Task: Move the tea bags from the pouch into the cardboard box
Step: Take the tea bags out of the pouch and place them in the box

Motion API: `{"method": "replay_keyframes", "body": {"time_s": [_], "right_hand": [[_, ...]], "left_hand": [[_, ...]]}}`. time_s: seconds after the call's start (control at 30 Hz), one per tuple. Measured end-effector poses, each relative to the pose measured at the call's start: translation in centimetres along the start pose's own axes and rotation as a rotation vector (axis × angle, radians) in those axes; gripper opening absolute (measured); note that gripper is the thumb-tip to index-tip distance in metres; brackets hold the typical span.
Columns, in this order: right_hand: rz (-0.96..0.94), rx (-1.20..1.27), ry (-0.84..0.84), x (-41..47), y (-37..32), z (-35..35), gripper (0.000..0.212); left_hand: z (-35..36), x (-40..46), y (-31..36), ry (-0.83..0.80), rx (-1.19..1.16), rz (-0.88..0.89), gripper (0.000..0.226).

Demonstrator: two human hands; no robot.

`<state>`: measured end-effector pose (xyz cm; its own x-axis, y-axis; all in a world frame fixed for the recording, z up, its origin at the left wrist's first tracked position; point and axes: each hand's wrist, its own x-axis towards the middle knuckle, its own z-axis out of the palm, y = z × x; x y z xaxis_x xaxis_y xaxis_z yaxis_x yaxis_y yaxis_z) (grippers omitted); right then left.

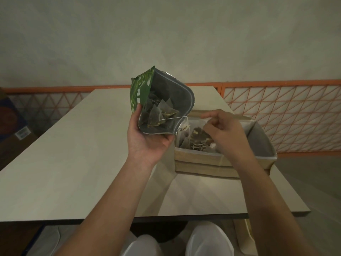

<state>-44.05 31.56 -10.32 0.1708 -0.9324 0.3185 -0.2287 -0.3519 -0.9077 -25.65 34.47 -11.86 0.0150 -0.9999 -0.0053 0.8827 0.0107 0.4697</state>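
Fingers of left hand (147,139) grip one pouch (164,100); right hand (224,132) fingers pinch over one box (203,159).

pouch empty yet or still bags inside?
Not empty. The green pouch, held open in the left hand, shows several tea bags inside its mouth.

Open green pouch (162,100), filled box (212,159)

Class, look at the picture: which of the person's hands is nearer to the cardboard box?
Right. The right hand hovers directly over the cardboard box, above the tea bags inside. The left hand is off to the box's left, gripping the green pouch.
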Motion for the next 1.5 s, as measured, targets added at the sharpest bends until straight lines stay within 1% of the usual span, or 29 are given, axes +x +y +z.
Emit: {"method": "replay_keyframes", "body": {"time_s": [0.03,0.07,0.17,0.23,0.3,0.33,0.4,0.43,0.47,0.53,0.6,0.63,0.77,0.9,0.97,1.03,1.1,1.13,1.27,1.33,1.4,1.5], "right_hand": [[0.012,0.034,-0.041,0.1,0.0,0.2,0.028],[0.013,0.017,-0.085,0.2,0.1,0.4,0.031],[-0.011,-0.261,-0.181,0.4,0.7,1.5,0.037],[-0.007,-0.363,-0.243,0.6,1.0,1.8,0.033],[0.008,-0.382,-0.301,0.8,1.0,1.9,0.027],[0.008,-0.372,-0.319,0.9,0.9,2.0,0.03],[-0.003,-0.315,-0.341,1.0,0.7,2.0,0.045],[-0.005,-0.278,-0.339,1.0,0.6,2.0,0.047],[-0.006,-0.246,-0.328,1.0,0.6,2.0,0.045],[-0.026,-0.205,-0.28,1.1,0.7,1.9,0.033],[-0.052,-0.159,-0.2,1.1,0.7,1.9,0.018],[-0.057,-0.127,-0.161,1.1,0.7,1.9,0.014],[-0.037,-0.066,-0.078,0.8,0.7,1.8,0.008],[-0.045,-0.099,0.037,0.7,0.8,1.4,0.012],[0.0,-0.07,0.037,0.7,0.9,0.8,0.008],[0.064,0.045,-0.017,0.7,1.1,0.2,0.005],[0.112,0.179,-0.054,0.7,1.2,-0.4,0.01],[0.119,0.191,-0.065,0.7,1.3,-0.7,0.012],[0.073,0.007,-0.142,1.2,2.0,-1.1,0.03],[0.082,-0.068,-0.16,1.4,2.2,-0.9,0.036],[0.099,-0.158,-0.133,1.6,2.4,-0.5,0.034],[0.112,-0.227,-0.066,1.5,2.5,-0.1,0.02]], "left_hand": [[0.0,0.0,0.0,0.002,0.007,0.001,0.058],[0.0,0.1,0.0,-0.001,0.013,0.001,0.058],[0.0,0.1,0.0,-0.012,0.01,0.0,0.058],[0.0,0.1,0.0,-0.011,0.011,0.002,0.058],[0.0,0.1,0.0,-0.011,0.019,0.004,0.058],[0.0,0.1,0.0,-0.013,0.023,0.004,0.058],[0.0,0.1,0.0,-0.017,0.029,0.006,0.059],[-0.1,0.1,0.0,-0.017,0.036,0.008,0.059],[-0.1,0.1,0.0,-0.019,0.045,0.01,0.06],[-0.1,0.2,0.0,-0.021,0.059,0.012,0.06],[-0.1,0.1,0.0,-0.02,0.051,0.008,0.06],[-0.1,0.1,0.0,-0.019,0.044,0.007,0.059],[-0.3,0.2,-0.1,-0.02,0.043,0.01,0.059],[-0.4,0.2,0.0,-0.007,0.03,0.004,0.058],[-0.4,0.3,0.0,0.002,0.02,0.005,0.059],[-0.4,0.3,0.0,0.014,0.009,0.007,0.059],[-0.3,0.3,0.1,0.021,-0.001,0.008,0.058],[-0.2,0.2,0.1,0.02,-0.006,0.008,0.058],[-0.1,0.2,-0.1,0.031,-0.008,0.019,0.058],[-0.2,0.2,-0.1,0.032,-0.008,0.017,0.058],[-0.2,0.2,0.0,0.035,-0.007,0.016,0.058],[-0.2,0.1,-0.1,0.031,-0.002,0.023,0.058]]}}
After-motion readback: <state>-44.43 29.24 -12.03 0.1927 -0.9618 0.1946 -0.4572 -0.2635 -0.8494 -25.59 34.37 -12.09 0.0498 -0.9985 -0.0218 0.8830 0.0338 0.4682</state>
